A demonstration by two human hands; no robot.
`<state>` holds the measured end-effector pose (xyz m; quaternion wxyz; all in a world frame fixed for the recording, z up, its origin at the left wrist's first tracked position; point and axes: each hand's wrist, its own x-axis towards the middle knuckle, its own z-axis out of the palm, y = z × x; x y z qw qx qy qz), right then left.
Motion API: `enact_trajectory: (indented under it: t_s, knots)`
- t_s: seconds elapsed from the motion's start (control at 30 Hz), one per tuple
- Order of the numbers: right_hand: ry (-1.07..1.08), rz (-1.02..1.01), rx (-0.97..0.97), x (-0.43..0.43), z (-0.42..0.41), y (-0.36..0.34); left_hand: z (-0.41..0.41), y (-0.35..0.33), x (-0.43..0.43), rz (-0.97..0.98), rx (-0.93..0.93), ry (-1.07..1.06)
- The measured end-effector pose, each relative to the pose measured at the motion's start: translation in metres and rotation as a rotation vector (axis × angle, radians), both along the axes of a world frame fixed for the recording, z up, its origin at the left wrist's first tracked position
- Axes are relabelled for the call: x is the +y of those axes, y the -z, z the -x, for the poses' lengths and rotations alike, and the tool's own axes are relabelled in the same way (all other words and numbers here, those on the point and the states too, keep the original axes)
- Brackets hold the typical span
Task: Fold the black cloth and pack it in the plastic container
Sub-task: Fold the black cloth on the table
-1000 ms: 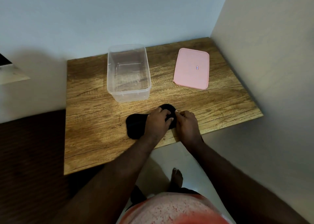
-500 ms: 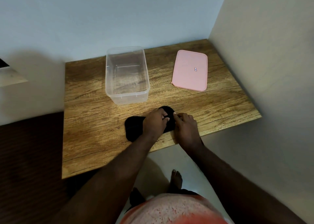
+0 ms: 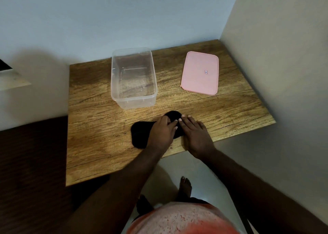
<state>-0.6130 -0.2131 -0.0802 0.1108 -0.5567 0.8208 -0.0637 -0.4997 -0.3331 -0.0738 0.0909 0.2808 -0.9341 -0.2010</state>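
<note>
Both my hands press flat on the black cloth (image 3: 140, 136), left hand (image 3: 162, 132) beside right hand (image 3: 192, 132); its long axis runs left-right, plastic container (image 3: 134, 99) straight ahead, open

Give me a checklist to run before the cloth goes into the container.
1. Container open and empty: ok.
2. Lid lying clear of the container, to its right: ok.
3. Both hands on the cloth, left hand, right hand: ok.
4. Cloth folded small enough: cannot tell, hands cover much of it.
5. Table between cloth and container bare: ok.
</note>
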Motion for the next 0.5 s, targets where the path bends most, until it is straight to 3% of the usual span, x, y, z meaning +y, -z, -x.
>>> enact_trajectory:
  t_s: [0.07,0.2,0.37,0.5]
  knots:
    - [0.004,0.028,0.001,0.001,0.0,0.0,-0.002,0.001,0.002,0.163,-0.122,0.039]
    - [0.025,0.032,-0.02,0.001,-0.006,0.004,-0.009,0.003,0.006,0.285,-0.237,0.075]
    - [0.082,0.048,-0.103,-0.001,-0.011,0.0,-0.013,0.005,0.01,0.252,-0.258,0.058]
    - [0.26,0.12,-0.166,-0.015,-0.013,-0.008,-0.017,0.007,0.012,0.236,-0.256,0.061]
